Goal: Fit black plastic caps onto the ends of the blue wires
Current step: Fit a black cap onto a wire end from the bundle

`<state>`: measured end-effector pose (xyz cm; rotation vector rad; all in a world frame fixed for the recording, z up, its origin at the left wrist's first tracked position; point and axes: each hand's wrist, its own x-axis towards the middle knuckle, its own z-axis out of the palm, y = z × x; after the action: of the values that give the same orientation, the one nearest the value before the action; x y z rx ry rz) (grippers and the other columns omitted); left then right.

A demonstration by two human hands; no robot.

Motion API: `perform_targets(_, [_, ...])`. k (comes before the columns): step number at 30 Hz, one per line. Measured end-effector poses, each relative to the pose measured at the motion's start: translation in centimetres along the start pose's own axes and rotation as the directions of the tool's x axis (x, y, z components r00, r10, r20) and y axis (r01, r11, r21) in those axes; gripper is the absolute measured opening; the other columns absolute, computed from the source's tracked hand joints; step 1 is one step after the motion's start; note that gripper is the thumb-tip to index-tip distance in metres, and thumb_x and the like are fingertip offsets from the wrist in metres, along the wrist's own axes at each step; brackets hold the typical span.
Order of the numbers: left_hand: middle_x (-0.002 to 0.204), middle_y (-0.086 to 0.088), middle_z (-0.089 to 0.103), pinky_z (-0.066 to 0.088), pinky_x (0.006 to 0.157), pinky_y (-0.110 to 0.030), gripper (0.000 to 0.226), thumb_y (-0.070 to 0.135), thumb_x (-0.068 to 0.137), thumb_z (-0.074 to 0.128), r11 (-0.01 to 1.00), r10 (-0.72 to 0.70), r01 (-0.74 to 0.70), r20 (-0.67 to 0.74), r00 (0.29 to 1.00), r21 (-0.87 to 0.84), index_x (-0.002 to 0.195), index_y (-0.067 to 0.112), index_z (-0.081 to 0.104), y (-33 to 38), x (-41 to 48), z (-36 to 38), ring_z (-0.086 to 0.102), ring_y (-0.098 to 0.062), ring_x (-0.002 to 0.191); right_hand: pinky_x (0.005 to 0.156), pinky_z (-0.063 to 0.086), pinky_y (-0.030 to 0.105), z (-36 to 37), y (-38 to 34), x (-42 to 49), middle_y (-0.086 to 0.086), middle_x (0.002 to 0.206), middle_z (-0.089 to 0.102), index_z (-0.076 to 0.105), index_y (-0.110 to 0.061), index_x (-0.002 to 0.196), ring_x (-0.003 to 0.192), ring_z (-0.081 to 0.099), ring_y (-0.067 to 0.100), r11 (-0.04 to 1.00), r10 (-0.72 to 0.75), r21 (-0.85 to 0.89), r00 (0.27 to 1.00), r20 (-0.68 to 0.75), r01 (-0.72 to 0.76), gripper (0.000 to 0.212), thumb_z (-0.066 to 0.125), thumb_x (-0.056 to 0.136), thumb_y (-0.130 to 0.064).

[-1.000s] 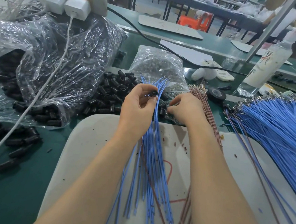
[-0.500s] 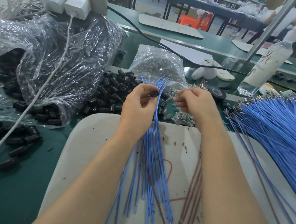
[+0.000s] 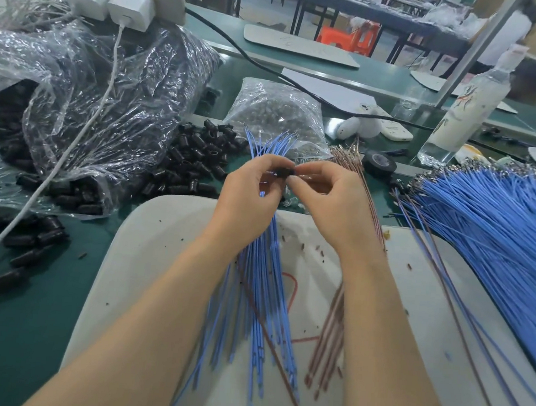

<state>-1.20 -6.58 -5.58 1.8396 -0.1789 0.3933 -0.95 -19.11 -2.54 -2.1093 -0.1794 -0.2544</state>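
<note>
My left hand (image 3: 248,194) grips a bundle of blue wires (image 3: 260,300) that fans out above and below it, and its fingertips pinch a black plastic cap (image 3: 284,172). My right hand (image 3: 323,195) meets it from the right, thumb and forefinger pinched at the cap's right end; what they hold is too small to tell. A heap of loose black caps (image 3: 195,160) lies just left of my hands. A large pile of blue wires (image 3: 493,231) spreads at the right.
A white board (image 3: 163,258) lies under my forearms, with brown wires (image 3: 328,349) on it. Clear bags of black caps (image 3: 82,113) sit left, a bag of small clear parts (image 3: 278,115) behind. Black tape roll (image 3: 379,162), a bottle (image 3: 458,116) and a white cable (image 3: 43,181) stand around.
My right hand rose from the clear parts on the table and moved left to meet my left hand at the black cap. The left hand stayed put with the wire bundle.
</note>
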Motion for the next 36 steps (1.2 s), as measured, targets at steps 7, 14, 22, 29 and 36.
perform_targets(7, [0.096, 0.012, 0.063, 0.040, 0.078, -0.001, 0.032, 0.000, 0.088, 0.055, 0.990, 0.061, -0.058, -0.019, 0.998, 0.132, 0.116, 0.013, 0.060, 0.0, -0.3, -0.1, 0.059, -0.003, 0.087, 0.078, 0.051, 0.024, 0.5, -0.2, -0.4, -0.003, 0.084, 0.070, 0.071, -0.015, 0.095, 0.078, 0.064, 0.008, 0.977, -0.117, -0.183, 0.993, -0.036, 0.108, 0.013, 0.069, 0.084, -0.021])
perform_targets(14, [0.100, -0.001, 0.057, 0.049, 0.077, -0.038, 0.017, 0.007, 0.087, 0.059, 0.922, 0.140, -0.105, -0.070, 0.988, 0.372, 0.104, 0.008, 0.061, -0.2, -0.6, 0.1, 0.058, -0.020, 0.082, 0.077, 0.051, 0.039, 1.3, -0.3, -0.5, 0.004, 0.081, 0.067, 0.069, -0.012, 0.085, 0.077, 0.062, 0.018, 0.962, -0.185, -0.227, 0.973, -0.135, 0.151, 0.015, 0.072, 0.082, -0.026])
perform_targets(22, [0.090, -0.007, 0.065, 0.048, 0.074, -0.042, 0.013, 0.003, 0.085, 0.054, 0.920, 0.140, -0.091, -0.102, 0.985, 0.380, 0.093, 0.005, 0.064, 0.1, -0.7, -0.2, 0.059, -0.027, 0.081, 0.073, 0.048, 0.024, 1.2, -0.8, -0.7, -0.002, 0.079, 0.067, 0.069, -0.013, 0.086, 0.072, 0.060, 0.010, 0.956, -0.193, -0.235, 0.980, -0.049, 0.177, 0.017, 0.075, 0.079, -0.027])
perform_targets(29, [0.087, -0.006, 0.068, 0.050, 0.076, -0.041, 0.009, 0.004, 0.086, 0.057, 0.939, 0.109, -0.064, -0.116, 0.987, 0.339, 0.090, 0.007, 0.065, -0.2, -0.6, -0.3, 0.063, -0.026, 0.081, 0.060, 0.042, 0.009, -0.9, -0.7, -0.5, -0.007, 0.079, 0.070, 0.070, -0.024, 0.092, 0.065, 0.058, 0.000, 0.983, -0.142, -0.115, 0.990, -0.001, 0.141, 0.014, 0.060, 0.091, -0.016])
perform_targets(36, [0.083, -0.002, 0.068, 0.050, 0.075, -0.042, 0.006, 0.006, 0.085, 0.060, 0.944, 0.074, -0.031, -0.121, 0.990, 0.327, 0.086, 0.009, 0.065, -0.4, -0.4, -0.4, 0.062, -0.024, 0.080, 0.075, 0.052, 0.020, -1.1, -1.0, -0.7, -0.006, 0.082, 0.070, 0.064, -0.025, 0.090, 0.077, 0.066, 0.006, 0.989, -0.145, -0.034, 0.988, 0.048, 0.147, 0.014, 0.063, 0.086, -0.012])
